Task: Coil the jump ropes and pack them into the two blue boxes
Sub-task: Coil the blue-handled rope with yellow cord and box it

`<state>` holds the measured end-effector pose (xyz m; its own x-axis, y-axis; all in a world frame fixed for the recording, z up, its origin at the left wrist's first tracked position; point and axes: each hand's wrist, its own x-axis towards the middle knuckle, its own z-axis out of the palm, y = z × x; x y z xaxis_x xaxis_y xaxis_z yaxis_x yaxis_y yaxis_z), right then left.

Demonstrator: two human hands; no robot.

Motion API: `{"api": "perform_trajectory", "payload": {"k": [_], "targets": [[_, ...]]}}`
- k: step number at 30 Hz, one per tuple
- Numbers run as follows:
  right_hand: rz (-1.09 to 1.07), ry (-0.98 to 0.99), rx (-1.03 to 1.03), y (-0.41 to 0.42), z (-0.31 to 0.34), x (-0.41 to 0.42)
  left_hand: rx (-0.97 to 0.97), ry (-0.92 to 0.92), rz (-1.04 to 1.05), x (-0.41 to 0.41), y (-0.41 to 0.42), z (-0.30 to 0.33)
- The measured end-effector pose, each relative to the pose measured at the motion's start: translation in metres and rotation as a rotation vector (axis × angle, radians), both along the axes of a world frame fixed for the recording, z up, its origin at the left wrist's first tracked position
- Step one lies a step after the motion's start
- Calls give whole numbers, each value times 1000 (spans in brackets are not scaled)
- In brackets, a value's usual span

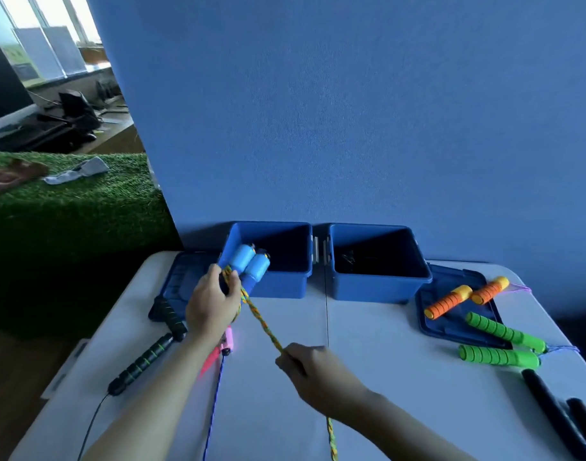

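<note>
Risk: the braided rope (pixel 263 324) runs taut between the two hands; in my judgement a slack or uneven wrap would let the turns slide off the blue handles (pixel 250 264) once released, and the bundle would spring open in the box.
Second risk: the loose tail hangs off the near edge of the worktop (pixel 384 361) and could snag there or drag the pink-handled rope (pixel 227 341) lying under the left forearm.
Left hand (pixel 211 306): fingers curled round the lower ends of the two blue handles and the rope turns gathered there, holding the pair side by side just above the front-left corner of the left blue box (pixel 278 261).
Right hand (pixel 306 366): fingers closed, pinching the rope nearer the person; the rope enters the fist at the top and leaves below it toward the frame's bottom edge.
Rope relative to fingers: stretched diagonally from the left hand's grip down to the right hand's pinch.
Right blue box (pixel 378 261): open, something dark inside, too dim to name.
Waiting ropes: orange handles (pixel 464 297) and green handles (pixel 504 344) at right, black-and-green handles (pixel 151 351) at left.
</note>
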<state>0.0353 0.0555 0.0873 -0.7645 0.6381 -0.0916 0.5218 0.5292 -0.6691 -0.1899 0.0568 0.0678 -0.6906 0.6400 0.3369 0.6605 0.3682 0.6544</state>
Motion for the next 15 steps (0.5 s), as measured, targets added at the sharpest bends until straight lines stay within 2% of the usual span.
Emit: {"api": "perform_trajectory", "payload": {"k": [3,8,11,15], "targets": [[34,4,83,15,25,2,-150,162,-170,14,-9,-21],[97,-64,175,55,42,1,-363,293,-466,55,-26,-45],[51,-138,144,81,37,3,-397,297,-599,74,-38,-45],[36,-156,60,112,20,11,-267,201,-719,87,-45,-34]]}}
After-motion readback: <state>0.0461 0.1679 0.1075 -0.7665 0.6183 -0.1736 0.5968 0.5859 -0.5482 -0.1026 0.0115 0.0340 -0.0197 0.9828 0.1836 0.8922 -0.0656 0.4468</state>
